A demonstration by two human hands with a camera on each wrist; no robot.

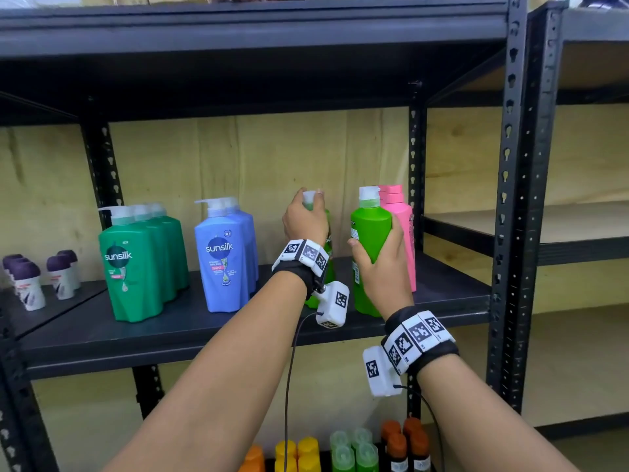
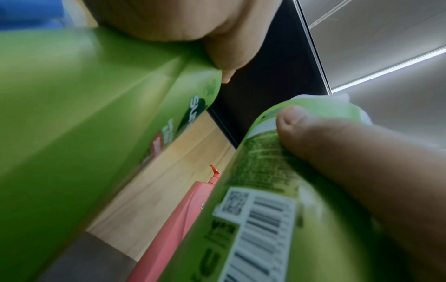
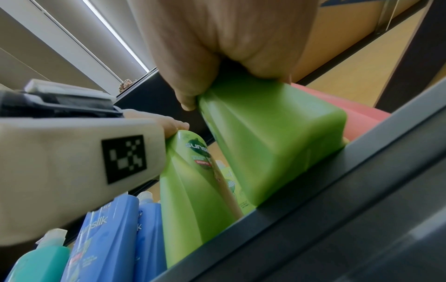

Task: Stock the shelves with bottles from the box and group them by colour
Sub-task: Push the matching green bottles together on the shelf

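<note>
On the far left, small purple-capped deodorants (image 1: 29,282) sit on the neighbouring shelf. On your dark shelf (image 1: 190,332) a row of dark green pump bottles (image 1: 136,264) comes first, then a row of blue pump bottles (image 1: 223,258) just beside them.

Right of the blue row, your left hand (image 1: 304,218) curls over the white cap and neck of a light green bottle (image 2: 79,114), which stands on the shelf. Your wrist camera hides much of its body in the head view. Another light green bottle stands behind it, seen only from the right wrist.

Next, your right hand (image 1: 379,264) wraps around the body of a second light green bottle (image 1: 369,233), thumb on the barcode side. Its base is tilted at the shelf's front lip, near the left bottle but apart from it.

Pink bottles (image 1: 400,229) stand just behind and right of it, against the upright post (image 1: 512,199).

On the shelf below, you can see orange, yellow, pale green and brown-capped bottles (image 1: 340,451) in colour groups.
</note>
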